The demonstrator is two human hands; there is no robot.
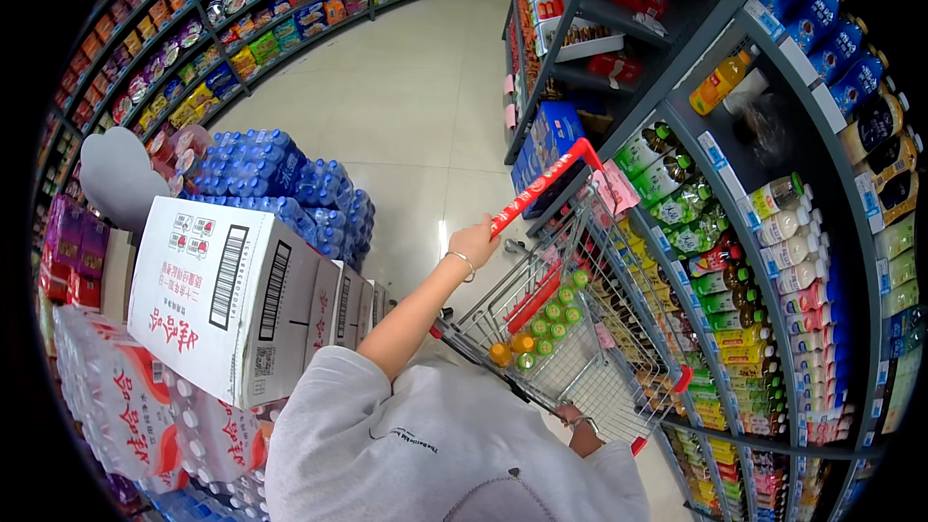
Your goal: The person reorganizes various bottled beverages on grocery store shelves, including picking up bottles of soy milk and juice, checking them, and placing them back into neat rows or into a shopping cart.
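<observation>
A metal-wire shopping cart (pixel 616 348) stands at an angle in front of me, to the right. My left hand (pixel 473 241) is wrapped around the near end of its red handle (pixel 540 187), and a bracelet circles that wrist. Lower down, my right hand (pixel 569 415) grips the cart's side rim; its fingers are partly hidden, and this wrist also bears a bracelet. Inside the basket, several bottles with green caps (pixel 554 312) stand upright in a cluster. Beside them are bottles with orange caps (pixel 511 348).
Drink shelves (pixel 696 246) run close along the right, and a dark shelf rack (pixel 573 29) stands ahead. Stacked white cartons (pixel 188 297), wrapped water bottles (pixel 116 391) and blue bottle packs (pixel 290 181) crowd the left. Tiled floor (pixel 406 80) leads to snack shelves (pixel 268 7).
</observation>
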